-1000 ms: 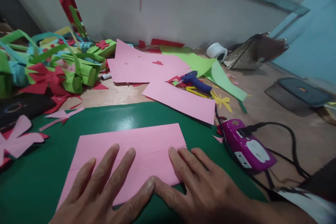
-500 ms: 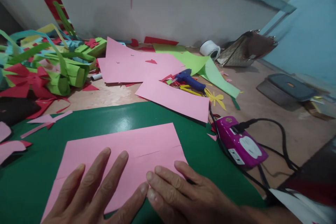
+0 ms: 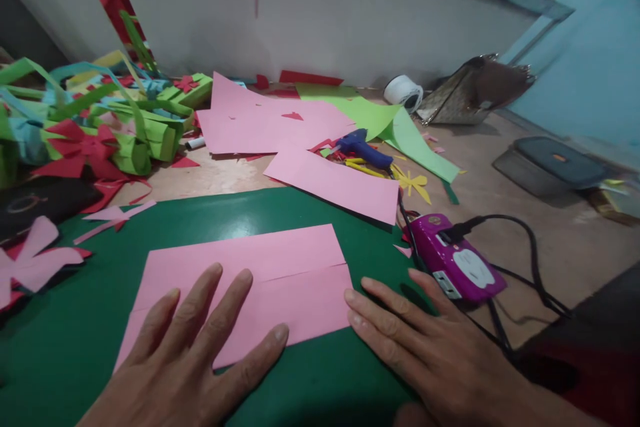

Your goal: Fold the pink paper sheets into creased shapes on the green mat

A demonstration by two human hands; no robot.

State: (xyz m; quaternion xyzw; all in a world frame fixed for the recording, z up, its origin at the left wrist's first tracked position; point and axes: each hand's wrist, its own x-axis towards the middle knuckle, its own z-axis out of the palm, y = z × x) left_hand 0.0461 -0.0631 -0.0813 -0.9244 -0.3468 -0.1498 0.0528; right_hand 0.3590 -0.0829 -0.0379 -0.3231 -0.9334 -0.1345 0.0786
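A sheet of pink paper (image 3: 300,300) lies on the green mat (image 3: 320,387), its near part folded over so that a crosswise line shows where the flap's edge ends. My left hand (image 3: 200,340) is spread flat on the left half of the sheet, fingers apart, thumb by the near folded edge. At the sheet's right edge rests my right hand (image 3: 415,333), fingers stretched out, the fingertips touching or very close to the corner. Neither hand grips anything.
Paper baskets with red flowers (image 3: 85,147) crowd the left. Behind the mat lie more pink sheets (image 3: 330,183), a blue glue gun (image 3: 365,150) and green paper (image 3: 375,117). A purple power strip (image 3: 460,263) with black cords stands at right, near a lidded container (image 3: 550,167).
My right hand has slid right along the near fold to the sheet's right edge. The near flap now lies flatter. My left hand stays on the paper; the view has shifted slightly.
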